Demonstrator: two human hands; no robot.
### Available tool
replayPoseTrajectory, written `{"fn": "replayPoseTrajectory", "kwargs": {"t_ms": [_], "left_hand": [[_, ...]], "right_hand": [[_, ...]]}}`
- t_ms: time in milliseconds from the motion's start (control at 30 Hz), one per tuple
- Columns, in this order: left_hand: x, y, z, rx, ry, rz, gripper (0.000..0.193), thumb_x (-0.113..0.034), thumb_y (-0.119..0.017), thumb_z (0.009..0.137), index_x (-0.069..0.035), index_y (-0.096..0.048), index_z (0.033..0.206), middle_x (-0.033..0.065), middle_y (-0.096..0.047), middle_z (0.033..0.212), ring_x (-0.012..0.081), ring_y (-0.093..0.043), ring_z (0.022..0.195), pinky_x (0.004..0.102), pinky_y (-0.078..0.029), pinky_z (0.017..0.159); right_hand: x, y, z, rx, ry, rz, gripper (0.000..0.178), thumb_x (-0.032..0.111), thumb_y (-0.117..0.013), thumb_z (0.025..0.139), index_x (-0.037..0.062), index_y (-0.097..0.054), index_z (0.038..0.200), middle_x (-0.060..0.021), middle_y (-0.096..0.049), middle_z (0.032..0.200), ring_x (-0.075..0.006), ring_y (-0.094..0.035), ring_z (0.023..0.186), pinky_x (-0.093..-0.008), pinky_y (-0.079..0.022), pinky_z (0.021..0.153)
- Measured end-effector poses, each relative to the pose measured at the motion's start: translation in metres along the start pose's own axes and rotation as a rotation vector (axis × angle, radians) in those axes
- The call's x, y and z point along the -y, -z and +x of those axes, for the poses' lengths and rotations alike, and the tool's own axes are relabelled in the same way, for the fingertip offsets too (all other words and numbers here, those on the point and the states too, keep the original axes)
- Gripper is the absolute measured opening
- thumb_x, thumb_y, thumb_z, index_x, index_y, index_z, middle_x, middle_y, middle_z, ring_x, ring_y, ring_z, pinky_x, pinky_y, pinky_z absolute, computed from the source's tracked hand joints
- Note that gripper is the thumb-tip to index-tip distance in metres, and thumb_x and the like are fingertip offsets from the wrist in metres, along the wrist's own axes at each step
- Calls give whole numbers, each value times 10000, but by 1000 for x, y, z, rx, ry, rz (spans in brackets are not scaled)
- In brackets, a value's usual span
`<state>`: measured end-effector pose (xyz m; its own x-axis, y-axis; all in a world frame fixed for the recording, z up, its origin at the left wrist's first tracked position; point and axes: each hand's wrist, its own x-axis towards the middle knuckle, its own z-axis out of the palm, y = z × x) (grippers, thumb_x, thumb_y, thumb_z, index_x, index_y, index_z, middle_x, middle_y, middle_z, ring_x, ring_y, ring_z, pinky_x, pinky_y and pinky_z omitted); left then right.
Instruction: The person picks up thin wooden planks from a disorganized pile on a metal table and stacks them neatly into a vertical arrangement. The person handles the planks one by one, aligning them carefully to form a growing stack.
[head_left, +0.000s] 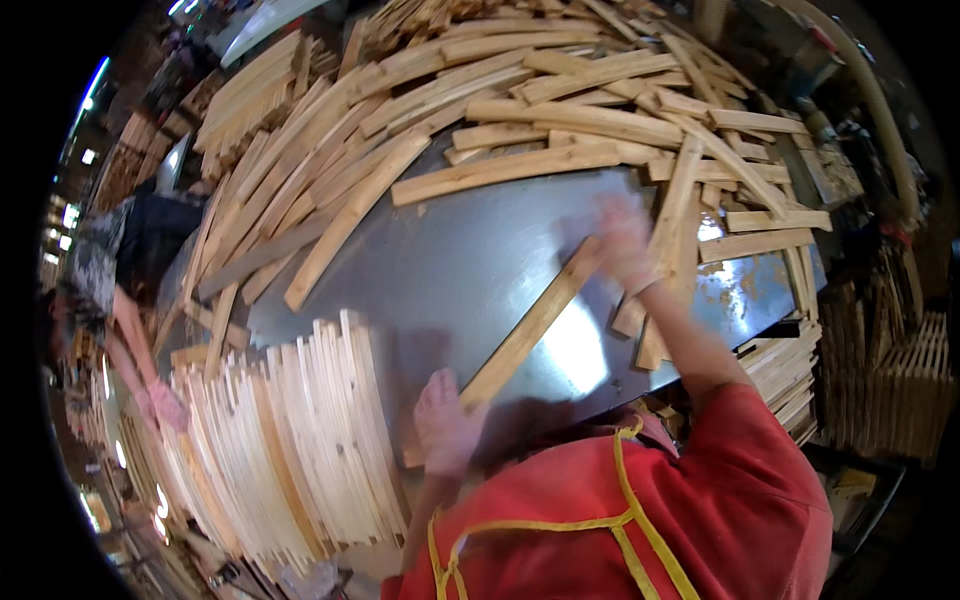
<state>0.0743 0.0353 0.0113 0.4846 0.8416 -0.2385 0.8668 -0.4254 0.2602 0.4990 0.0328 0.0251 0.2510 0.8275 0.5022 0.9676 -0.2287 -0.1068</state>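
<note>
Head view, left hand (447,428) clamped on wooden slat (532,325) over desk (470,255), right hand (622,245) outstretched, blurred at slat's far end, grip indeterminable.

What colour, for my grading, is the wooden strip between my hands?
The wooden strip is light brown (head view).

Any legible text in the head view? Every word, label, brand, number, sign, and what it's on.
None legible.
Board between the left hand and the blurred right hand: no lettering I can make out.
Stacked pale strips, loose boards, metal tabletop: none readable.
Red top with yellow trim: none seen.
Background: too dark, small or blurred to tell.
</note>
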Motion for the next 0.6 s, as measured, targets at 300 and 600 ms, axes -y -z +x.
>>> {"fn": "replayPoseTrajectory", "kwargs": {"t_ms": [300,600], "left_hand": [[-26,-7,2,331,139,7,774,-446,-766,907,-30,-538,1519,151,-694,1268,352,-697,1128,489,-558,940],[66,15,-73,-129,511,-453,297,-335,-811,887,-97,-708,1031,120,-738,973,362,-724,954,493,-565,841]], "right_hand": [[-125,-42,-55,69,-1384,1073,559,215,-833,934,-59,-599,1361,-141,-722,1216,-274,-727,1065,-388,-593,938],[190,-62,-107,772,-1172,1474,356,69,-775,934,36,-648,1265,-95,-733,1074,-229,-706,978,-366,-582,875]]}}
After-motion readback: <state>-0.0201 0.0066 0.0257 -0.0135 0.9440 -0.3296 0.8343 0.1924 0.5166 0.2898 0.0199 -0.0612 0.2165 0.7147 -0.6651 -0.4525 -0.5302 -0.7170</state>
